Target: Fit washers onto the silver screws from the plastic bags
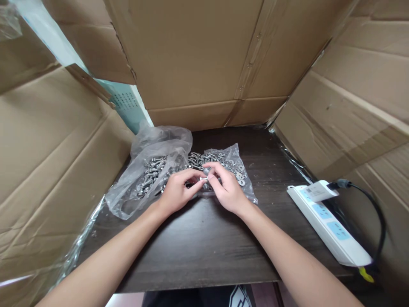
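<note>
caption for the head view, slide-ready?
Both hands pinch one small screw over plastic bags of fasteners on a dark table.

- My left hand (pixel 177 192) and my right hand (pixel 225 188) meet over the dark table (pixel 204 247), pinching one small screw (pixel 203 178) between their fingertips.
- Just behind my hands lie two clear plastic bags: the left bag (pixel 150 170) holds a heap of screws, the right bag (pixel 234 164) holds screws and washers.
- Cardboard walls (pixel 198 59) stand around the table on three sides.
- A white power strip (pixel 329 224) with a black cable lies well to my right.
</note>
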`<state>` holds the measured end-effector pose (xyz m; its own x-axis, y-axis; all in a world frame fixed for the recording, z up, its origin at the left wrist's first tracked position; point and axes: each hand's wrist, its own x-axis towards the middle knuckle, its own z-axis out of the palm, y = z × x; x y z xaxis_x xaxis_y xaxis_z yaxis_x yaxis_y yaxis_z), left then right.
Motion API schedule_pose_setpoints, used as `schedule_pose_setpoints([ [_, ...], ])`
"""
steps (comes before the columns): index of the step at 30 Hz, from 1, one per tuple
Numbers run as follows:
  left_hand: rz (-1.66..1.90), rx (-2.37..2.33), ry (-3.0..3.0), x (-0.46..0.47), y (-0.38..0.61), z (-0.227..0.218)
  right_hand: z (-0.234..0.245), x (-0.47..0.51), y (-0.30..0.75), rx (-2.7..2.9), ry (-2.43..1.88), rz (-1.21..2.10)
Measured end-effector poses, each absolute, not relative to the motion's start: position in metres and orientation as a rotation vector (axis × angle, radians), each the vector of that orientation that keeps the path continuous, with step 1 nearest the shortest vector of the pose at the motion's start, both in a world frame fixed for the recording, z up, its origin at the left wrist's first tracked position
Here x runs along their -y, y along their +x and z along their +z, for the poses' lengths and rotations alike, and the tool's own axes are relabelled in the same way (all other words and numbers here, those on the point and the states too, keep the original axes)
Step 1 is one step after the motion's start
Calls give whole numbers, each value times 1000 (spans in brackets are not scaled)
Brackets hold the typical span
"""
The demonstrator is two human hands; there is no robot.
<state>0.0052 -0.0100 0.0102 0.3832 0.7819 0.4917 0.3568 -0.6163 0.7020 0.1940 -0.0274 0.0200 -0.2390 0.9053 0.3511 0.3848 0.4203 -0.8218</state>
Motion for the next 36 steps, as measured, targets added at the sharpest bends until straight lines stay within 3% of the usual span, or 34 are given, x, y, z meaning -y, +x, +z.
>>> schedule_pose_setpoints([
  [36, 1207, -947, 2186, 10, 6, 7, 20, 28, 193, 1790, -1180, 791],
])
